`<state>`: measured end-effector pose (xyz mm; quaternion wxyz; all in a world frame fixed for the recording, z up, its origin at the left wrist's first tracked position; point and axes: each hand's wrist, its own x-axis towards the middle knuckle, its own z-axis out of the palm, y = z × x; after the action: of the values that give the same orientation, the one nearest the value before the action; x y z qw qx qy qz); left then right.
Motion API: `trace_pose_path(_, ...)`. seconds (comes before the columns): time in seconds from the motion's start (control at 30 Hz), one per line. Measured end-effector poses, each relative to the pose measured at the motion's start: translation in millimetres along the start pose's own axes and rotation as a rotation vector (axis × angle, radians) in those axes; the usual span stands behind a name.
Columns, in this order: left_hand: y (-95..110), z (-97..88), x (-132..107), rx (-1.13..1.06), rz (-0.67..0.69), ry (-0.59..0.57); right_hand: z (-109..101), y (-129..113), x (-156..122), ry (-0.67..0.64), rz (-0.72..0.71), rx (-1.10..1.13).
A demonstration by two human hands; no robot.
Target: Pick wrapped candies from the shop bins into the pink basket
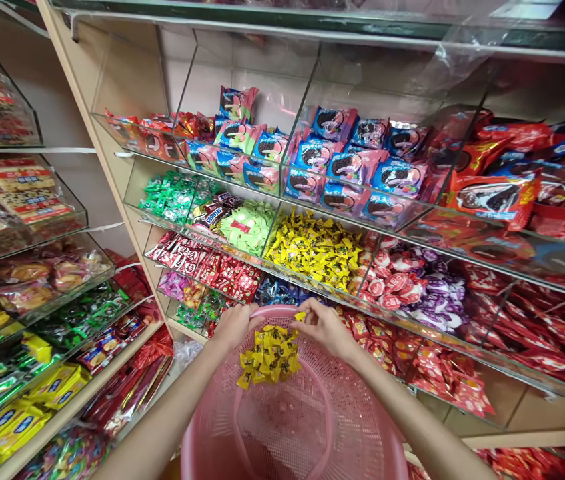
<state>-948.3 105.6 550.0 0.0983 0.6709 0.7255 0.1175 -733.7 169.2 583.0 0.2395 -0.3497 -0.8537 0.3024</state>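
Observation:
A pink mesh plastic basket [362, 407] is tilted in front of the shelves. My left hand [233, 328] is closed on its far rim. Near that rim, my right hand [323, 327] pinches a yellow wrapped candy [301, 316] between thumb and fingers. Inside the basket, a heap of yellow wrapped candies [269, 357] lies against the far side. Just beyond my hands, a shelf bin holds a pile of similar yellow candies [312, 250].
Clear bins hold blue-and-pink cookie packs [329, 152], green-wrapped candies [172, 197], purple-and-white candies [439, 297] and red packets [527, 320]. A wooden upright [107, 167] divides this rack from the left shelves, with yellow packs [19, 427]. A glass shelf edge [282, 23] runs overhead.

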Motion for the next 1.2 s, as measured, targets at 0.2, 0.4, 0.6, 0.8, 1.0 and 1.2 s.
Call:
trace_pose_path(0.2,-2.7,-0.3,-1.2,-0.011,0.010,0.011,32.7,14.7,10.9,-0.082,0.338,0.547)
trace_pose_path(0.4,-5.6,0.5,-1.2,-0.005,0.002,0.023,38.4,9.8,8.4,-0.157,0.640,0.956)
trace_pose_path(0.6,-8.5,1.8,1.2,-0.004,-0.005,0.022,36.2,15.4,6.7,-0.131,0.600,1.085)
trace_pose_path(0.8,-8.2,0.9,2.6,0.014,0.000,0.023,38.6,26.0,4.7,-0.068,0.618,1.023)
trace_pose_path(1.0,-8.7,2.6,5.6,0.032,-0.002,0.025,38.9,29.4,2.1,0.000,0.555,0.920)
trace_pose_path(1.2,-6.8,3.3,7.6,0.022,0.002,0.019,45.8,29.4,3.4,0.042,0.491,0.764)
